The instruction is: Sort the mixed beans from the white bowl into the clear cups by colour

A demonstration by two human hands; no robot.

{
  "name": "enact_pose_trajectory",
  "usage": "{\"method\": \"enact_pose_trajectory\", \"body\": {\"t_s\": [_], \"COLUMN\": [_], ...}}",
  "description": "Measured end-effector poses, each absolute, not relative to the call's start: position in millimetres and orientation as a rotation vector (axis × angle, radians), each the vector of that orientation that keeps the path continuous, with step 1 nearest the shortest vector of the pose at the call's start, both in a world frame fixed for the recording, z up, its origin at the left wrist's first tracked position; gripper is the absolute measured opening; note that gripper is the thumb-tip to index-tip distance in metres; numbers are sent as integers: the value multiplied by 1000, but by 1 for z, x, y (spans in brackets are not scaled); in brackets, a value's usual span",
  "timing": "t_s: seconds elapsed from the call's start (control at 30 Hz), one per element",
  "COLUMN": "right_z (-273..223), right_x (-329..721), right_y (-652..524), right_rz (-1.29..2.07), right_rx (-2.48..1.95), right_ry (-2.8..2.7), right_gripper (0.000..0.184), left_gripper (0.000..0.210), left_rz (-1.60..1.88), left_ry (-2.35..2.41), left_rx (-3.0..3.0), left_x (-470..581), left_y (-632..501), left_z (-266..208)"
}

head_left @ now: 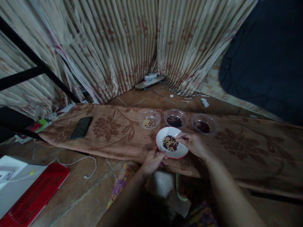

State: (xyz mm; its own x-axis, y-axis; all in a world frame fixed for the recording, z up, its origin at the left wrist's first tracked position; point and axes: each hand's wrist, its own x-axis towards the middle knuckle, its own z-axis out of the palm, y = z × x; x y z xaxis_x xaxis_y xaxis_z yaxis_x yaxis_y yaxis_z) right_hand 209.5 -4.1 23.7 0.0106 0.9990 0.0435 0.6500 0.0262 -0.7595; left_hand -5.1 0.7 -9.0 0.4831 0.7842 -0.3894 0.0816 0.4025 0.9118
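Observation:
A white bowl [162, 136] with a red rim stands near the front edge of the cloth-covered bench. Inside it lie mixed beans [169, 143], some pale yellow, others dark red or black. My left hand [153, 160] grips the bowl's near left rim, thumb on top. Over the bowl's right side, my right hand [193, 143] is closed on a thin metal utensil [182, 136]; its tip and exact kind are unclear. Behind the bowl are three clear plastic bowls: one with yellow beans [148, 122], one with black beans [174, 121], one with dark red beans [203, 126].
A dark phone [81, 127] lies on the left of the bench [113, 142]. Striped curtains [118, 47] hang behind, with a skateboard [150, 82] at their foot. A red-and-white box [35, 192] and a white cable [94, 160] are on the floor at left.

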Motion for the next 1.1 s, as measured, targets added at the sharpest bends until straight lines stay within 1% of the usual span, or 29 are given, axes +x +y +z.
{"method": "enact_pose_trajectory", "body": {"t_s": [0.33,0.53,0.7,0.9,1.1], "right_z": [26,50,69,62,57], "right_x": [212,203,171,147,179], "right_y": [-3,21,76,111,72], "right_rz": [704,609,499,534,430], "right_rx": [-1567,-1524,-1397,-1406,-1459], "right_ry": [-1543,-1438,-1544,-1588,-1496], "right_gripper": [27,30,23,21,23], "left_gripper": [40,43,44,51,49], "left_rz": [557,552,544,555,561], "left_ry": [979,974,965,927,936], "left_rx": [1061,1069,1060,1062,1070], "left_x": [-5,-4,-3,-3,-3], "left_y": [0,1,2,1,1], "left_z": [-11,-15,-18,-25,-24]}}
